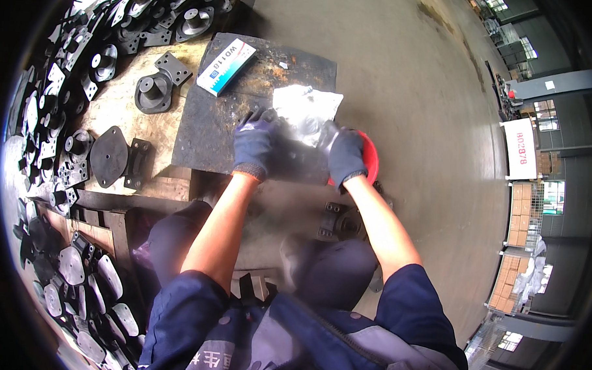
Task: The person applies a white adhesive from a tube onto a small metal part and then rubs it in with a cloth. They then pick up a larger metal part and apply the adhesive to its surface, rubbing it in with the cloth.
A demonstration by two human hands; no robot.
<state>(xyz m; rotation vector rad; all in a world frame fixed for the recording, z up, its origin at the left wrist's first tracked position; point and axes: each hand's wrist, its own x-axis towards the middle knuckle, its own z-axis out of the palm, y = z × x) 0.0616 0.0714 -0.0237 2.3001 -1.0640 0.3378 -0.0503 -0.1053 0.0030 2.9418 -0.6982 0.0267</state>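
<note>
Both my hands wear dark blue knitted gloves with greyish fingers. My left hand (256, 143) is over the near part of a dark board (210, 126), its fingers curled beside a crumpled white plastic sheet (305, 107). What it grips, if anything, is hidden. My right hand (346, 154) is at the board's right edge, in front of a red bowl (371, 158) that it partly covers. Its fingers are bent toward the white sheet and look closed, but their contents do not show. The area between the hands is blurred.
A white and blue box (227, 66) lies on the board's far left. Left of it, a wooden surface (119, 117) bears a round-based mount (153, 92) and a dark oval plate (109, 157). Heaped metal parts (104, 64) line the left. Another dark part (340, 219) sits below the board.
</note>
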